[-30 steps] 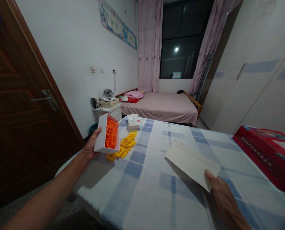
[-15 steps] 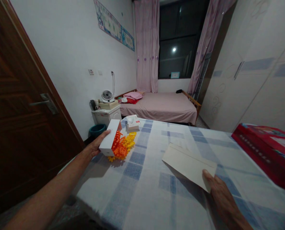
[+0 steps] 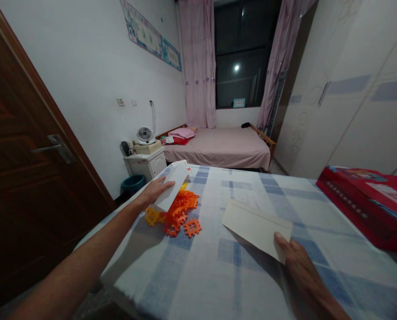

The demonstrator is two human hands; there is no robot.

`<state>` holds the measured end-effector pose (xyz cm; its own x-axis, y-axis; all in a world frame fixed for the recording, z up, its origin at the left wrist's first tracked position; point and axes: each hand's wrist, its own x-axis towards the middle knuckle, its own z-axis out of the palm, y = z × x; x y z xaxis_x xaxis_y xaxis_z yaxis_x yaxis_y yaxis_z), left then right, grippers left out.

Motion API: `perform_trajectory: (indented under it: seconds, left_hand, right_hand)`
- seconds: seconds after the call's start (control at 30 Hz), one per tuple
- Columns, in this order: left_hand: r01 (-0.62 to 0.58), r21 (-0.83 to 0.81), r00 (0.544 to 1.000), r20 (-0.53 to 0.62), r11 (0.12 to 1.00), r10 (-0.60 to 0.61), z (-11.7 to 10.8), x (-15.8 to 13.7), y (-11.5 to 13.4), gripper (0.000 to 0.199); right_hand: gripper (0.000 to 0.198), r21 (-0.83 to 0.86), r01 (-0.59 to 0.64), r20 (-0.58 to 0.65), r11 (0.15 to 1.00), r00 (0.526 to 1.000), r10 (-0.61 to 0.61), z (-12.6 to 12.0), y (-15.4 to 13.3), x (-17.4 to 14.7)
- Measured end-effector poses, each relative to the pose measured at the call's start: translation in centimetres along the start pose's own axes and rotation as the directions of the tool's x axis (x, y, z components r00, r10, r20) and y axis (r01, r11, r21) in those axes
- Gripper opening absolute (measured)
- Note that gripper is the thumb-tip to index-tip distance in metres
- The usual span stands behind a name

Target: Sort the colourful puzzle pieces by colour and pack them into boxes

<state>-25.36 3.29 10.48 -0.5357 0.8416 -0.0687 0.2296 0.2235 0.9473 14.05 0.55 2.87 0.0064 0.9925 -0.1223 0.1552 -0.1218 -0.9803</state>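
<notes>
My left hand (image 3: 156, 190) grips a white box (image 3: 170, 192), tipped over with its opening turned down and to the right. Orange plastic building pieces (image 3: 181, 204) lie heaped at its mouth, and a single square orange piece (image 3: 192, 227) rests flat at the pile's near edge. Some yellow pieces (image 3: 152, 216) show beneath and beside the box. In my right hand (image 3: 296, 255) is a flat, off-white box lid (image 3: 256, 226), held by its near right corner just over the cloth, the thumb on top.
A blue-and-white checked cloth (image 3: 214, 271) covers the table. On the right stands a large red box (image 3: 368, 206). Behind the tilted box, a small white box (image 3: 184, 165) is partly hidden. Past the table are a bed (image 3: 225, 144) and a nightstand with a fan (image 3: 146, 135).
My left hand has turned the white box further over and moved it right. Orange pieces have spilled onto the cloth over the yellow ones. My right hand still holds the lid.
</notes>
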Motion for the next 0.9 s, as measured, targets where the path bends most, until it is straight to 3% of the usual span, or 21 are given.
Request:
perform_trajectory:
  seconds: [0.13, 0.17, 0.23, 0.3, 0.37, 0.43, 0.5, 0.6, 0.67, 0.73, 0.8, 0.9]
  left_hand:
    - [-0.211, 0.376, 0.961, -0.089, 0.902, 0.262, -0.1, -0.2, 0.5, 0.070]
    - [-0.243, 0.427, 0.942, -0.109, 0.871, 0.316, -0.2, -0.4, 0.6, 0.070]
    - [-0.281, 0.382, 0.919, -0.157, 0.880, 0.362, -0.5, -1.0, 0.9, 0.067]
    - [-0.307, 0.145, 0.934, -0.144, 0.941, 0.327, -0.5, -2.0, 1.4, 0.061]
    - [-0.252, -0.233, 0.968, -0.058, 0.939, 0.245, -0.1, -3.4, 1.9, 0.053]
    - [-0.100, -0.566, 0.986, 0.052, 0.818, 0.156, 1.1, -5.0, 2.3, 0.047]
    - [0.092, -0.737, 0.980, 0.185, 0.670, 0.069, 3.1, -6.6, 2.1, 0.043]
    - [0.388, -0.761, 0.894, 0.447, 0.520, -0.014, 7.1, -8.6, 0.7, 0.044]
    - [0.518, -0.717, 0.821, 0.571, 0.467, -0.034, 10.1, -9.7, -0.8, 0.049]
    - [0.608, -0.655, 0.744, 0.668, 0.449, -0.032, 12.9, -10.8, -2.1, 0.057]
    - [0.677, -0.591, 0.663, 0.748, 0.438, -0.015, 15.2, -11.7, -3.0, 0.065]
    - [0.734, -0.541, 0.570, 0.820, 0.410, 0.060, 17.4, -12.4, -3.7, 0.069]
  right_hand:
    - [0.060, -0.020, -0.007, 0.026, 1.000, 1.000, 0.008, 0.1, -0.2, -0.2]
    - [0.061, -0.017, -0.011, 0.033, 1.000, 0.999, 0.012, 0.1, -0.3, -0.3]
    - [0.062, -0.008, -0.016, 0.039, 1.000, 0.999, 0.016, 0.1, -0.5, -0.4]
    - [0.060, 0.001, -0.005, 0.031, 1.000, 1.000, 0.005, 0.0, -0.6, -0.5]
    - [0.056, -0.001, 0.007, -0.003, 1.000, 1.000, -0.007, -0.1, -0.5, -0.5]
    - [0.055, 0.008, 0.013, -0.072, 1.000, 0.997, -0.013, -0.1, -0.3, -0.4]
    - [0.058, 0.027, 0.082, -0.174, 0.996, 0.982, -0.076, -0.1, -0.1, -0.4]
    - [0.057, -0.038, 0.286, -0.269, 0.958, 0.920, -0.285, 0.2, 0.2, -0.8]
    - [0.051, -0.123, 0.409, -0.244, 0.904, 0.871, -0.427, 0.4, 0.4, -1.2]
    - [0.045, -0.209, 0.564, -0.123, 0.799, 0.795, -0.594, 0.7, 0.7, -1.5]
    - [0.042, -0.307, 0.704, 0.067, 0.641, 0.688, -0.723, 0.8, 1.1, -1.4]
    - [0.046, -0.426, 0.782, 0.287, 0.455, 0.594, -0.752, 0.9, 1.7, -1.1]
